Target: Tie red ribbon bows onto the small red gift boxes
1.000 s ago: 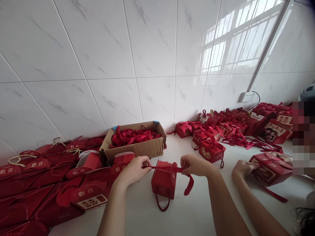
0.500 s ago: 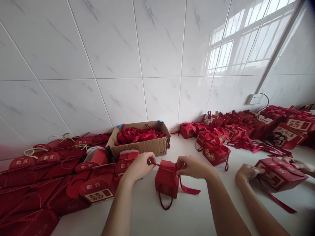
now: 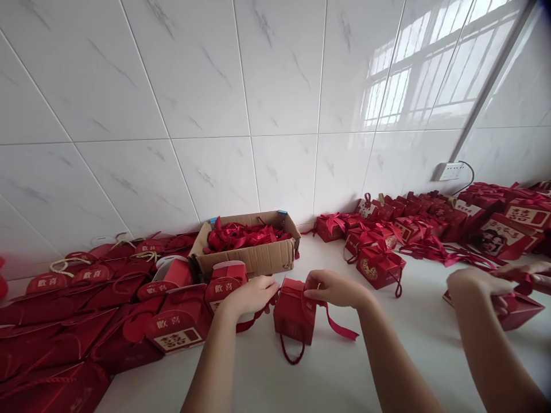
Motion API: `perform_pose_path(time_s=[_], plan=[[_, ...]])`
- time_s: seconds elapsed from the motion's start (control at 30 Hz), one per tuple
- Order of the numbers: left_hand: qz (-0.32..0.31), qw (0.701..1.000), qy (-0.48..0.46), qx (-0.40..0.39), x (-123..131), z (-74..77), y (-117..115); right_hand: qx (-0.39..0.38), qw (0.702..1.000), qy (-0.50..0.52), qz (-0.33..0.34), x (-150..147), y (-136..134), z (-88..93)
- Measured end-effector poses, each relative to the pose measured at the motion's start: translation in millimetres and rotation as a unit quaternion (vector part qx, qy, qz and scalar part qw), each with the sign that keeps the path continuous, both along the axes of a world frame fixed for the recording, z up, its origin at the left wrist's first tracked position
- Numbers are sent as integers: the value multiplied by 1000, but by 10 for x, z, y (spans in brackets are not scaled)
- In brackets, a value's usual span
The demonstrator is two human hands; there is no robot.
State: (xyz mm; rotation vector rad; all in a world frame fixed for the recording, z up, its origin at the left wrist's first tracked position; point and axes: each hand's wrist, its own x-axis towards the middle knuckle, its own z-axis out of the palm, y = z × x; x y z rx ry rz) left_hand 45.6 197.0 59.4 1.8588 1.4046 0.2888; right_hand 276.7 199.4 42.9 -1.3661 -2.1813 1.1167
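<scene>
A small red gift box (image 3: 294,321) stands on the white tabletop in front of me, its dark red cord handle (image 3: 293,360) hanging down the near side. A red ribbon (image 3: 343,329) runs over its top, with loose ends on both sides. At the box's left edge, my left hand (image 3: 255,295) is closed on the ribbon; its fingertips are partly hidden. My right hand (image 3: 334,288) pinches the ribbon between thumb and fingers at the upper right edge.
A cardboard box (image 3: 253,262) of red ribbons stands against the tiled wall. Red boxes (image 3: 178,324) crowd the left; ribbon-tied boxes (image 3: 379,265) stand to the right. Further right, a co-worker's hands (image 3: 480,284) work at another red box (image 3: 520,312). A power strip (image 3: 449,171) is at the wall.
My left hand has turned and lowered slightly, with a ribbon end now showing beneath it. My right hand stays near the box's edge. The co-worker's hands have shifted over their box.
</scene>
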Motion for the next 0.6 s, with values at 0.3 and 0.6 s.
perform_pose_path(time_s=[0.3,0.6], plan=[[18,999,-1,34,-250,95,-175,26,997,73,25,-136,77,-145],[-27,999,35,7,-243,83,-115,38,981,190,33,-177,51,-108]])
